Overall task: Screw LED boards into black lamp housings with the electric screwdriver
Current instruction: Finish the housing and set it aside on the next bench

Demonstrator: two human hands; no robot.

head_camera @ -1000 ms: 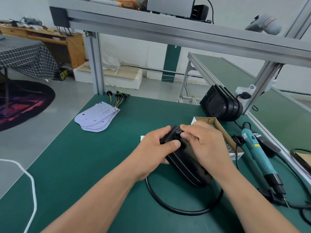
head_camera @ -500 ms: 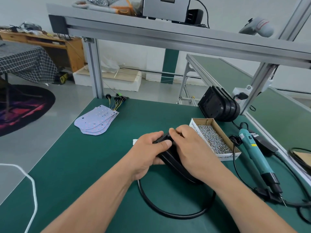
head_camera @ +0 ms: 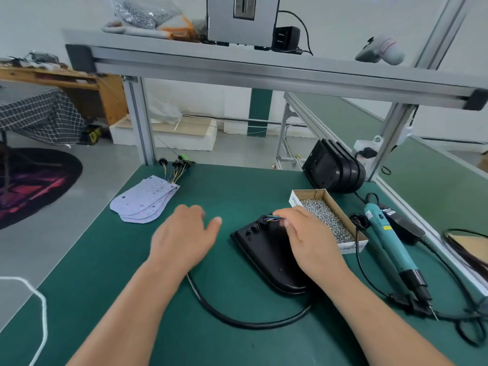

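Black plastic lamp housing [head_camera: 264, 256] lies inner face up on the green bench mat [head_camera: 237, 186], directly before the person, presumably so that 1 board can drop in. Right hand [head_camera: 311, 241] rests on its upper end, fingertips pinching the thin coloured wires [head_camera: 272, 219], likely to keep them off the seat. Left hand [head_camera: 182, 236] hovers spread and empty beside the housing, on the side of the stack of pale LED boards [head_camera: 144, 200]. Open cardboard box of silver screws [head_camera: 294, 200] and teal electric screwdriver [head_camera: 388, 239] lie to the right, within reach. Print on the box wall and the screwdriver's yellow label cannot be read.
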